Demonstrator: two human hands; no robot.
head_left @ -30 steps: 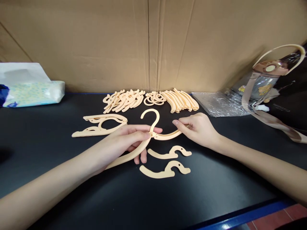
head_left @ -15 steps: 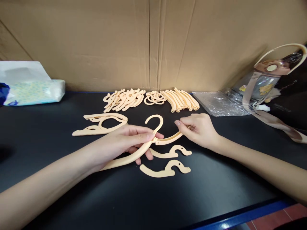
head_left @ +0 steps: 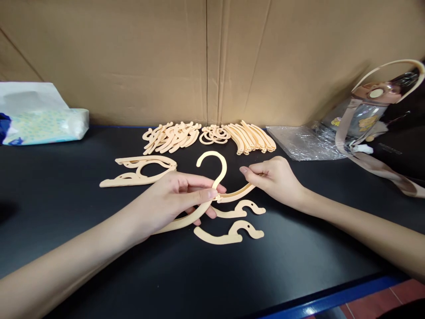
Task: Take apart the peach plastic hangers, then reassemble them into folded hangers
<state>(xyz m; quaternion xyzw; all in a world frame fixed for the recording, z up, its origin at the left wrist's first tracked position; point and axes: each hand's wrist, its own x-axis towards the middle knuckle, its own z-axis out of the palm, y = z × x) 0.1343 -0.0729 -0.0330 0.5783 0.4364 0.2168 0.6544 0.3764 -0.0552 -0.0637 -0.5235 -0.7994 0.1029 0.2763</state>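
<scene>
Between my hands is a cream plastic folding hanger (head_left: 237, 193), its hook pointing up and its two arms spread. My left hand (head_left: 181, 195) pinches it at the joint below the hook, thumb on top. At the far end of the right arm, my right hand (head_left: 274, 179) is closed around the tip, hiding it. On the table under the hanger lie two loose curved pieces, an upper notched piece (head_left: 250, 207) partly behind my left fingers and a lower notched piece (head_left: 219, 239). A folded hanger (head_left: 146, 179) rests just beyond my left wrist.
Along the cardboard wall (head_left: 133, 57) lie a heap of notched pieces (head_left: 172, 137), several hooks (head_left: 214, 135) and a row of curved arms (head_left: 250, 137). A tissue pack (head_left: 49, 126) stands at left. Clear plastic bag (head_left: 302, 141) and strapped bottle (head_left: 365, 117) are at right.
The hanger's hook and joint have risen slightly and shifted a little right with my left hand. My right hand keeps hold of the arm's tip, almost unmoved.
</scene>
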